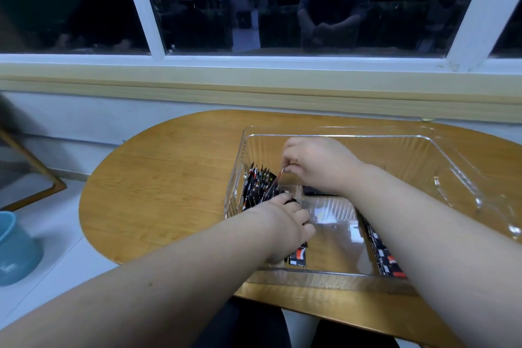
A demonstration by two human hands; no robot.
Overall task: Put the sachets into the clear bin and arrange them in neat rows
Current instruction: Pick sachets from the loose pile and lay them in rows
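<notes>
Wooden table (169, 178) under the window, and at the clear bin's (452, 172) left wall my right hand (319, 164) pinches a thin, floppy-looking sachet (272, 185) by its top edge while my left hand (285, 223) steadies the standing row (255, 186).

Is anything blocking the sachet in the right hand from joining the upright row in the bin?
Nothing visible. The right hand pinches a sachet right beside the upright row in the clear bin; the left hand steadies that row, not blocking it.

Our right arm (395, 220) covers part of the sachets (381, 257); their print is too small to read.
</notes>
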